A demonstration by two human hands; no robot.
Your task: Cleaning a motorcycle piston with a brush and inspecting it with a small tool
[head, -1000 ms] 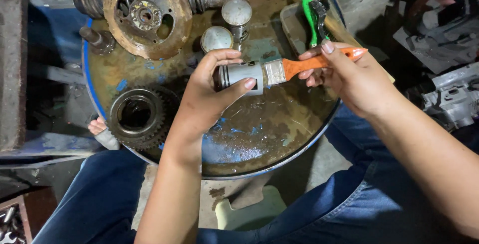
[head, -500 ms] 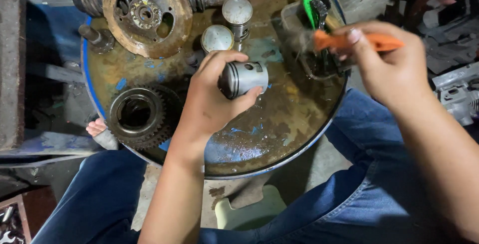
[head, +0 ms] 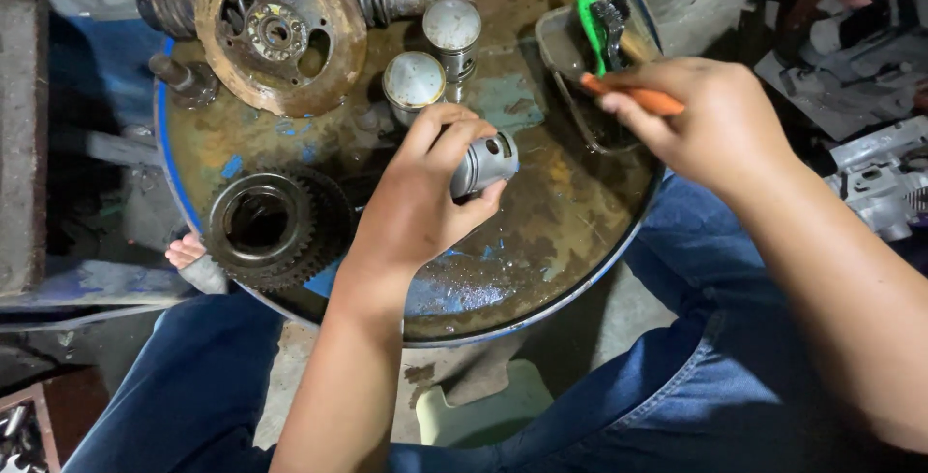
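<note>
rusty flywheel (head: pixel 280 33), black gear (head: pixel 266 227), 2 upright pistons (head: pixel 414 82) — on oily drum top (head: pixel 541 241)

**Workshop floor around a drum top**

A rusty, oil-stained drum top (head: pixel 541 241) with a blue rim serves as the bench. Below lies grey concrete floor (head: pixel 619 318) and a pale green stool (head: pixel 483 415). Grey metal parts (head: pixel 880 183) sit at right.

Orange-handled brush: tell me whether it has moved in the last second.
Yes. The orange-handled brush left the piston held in the left hand and went up and right to the tray at the drum's far edge.
</note>
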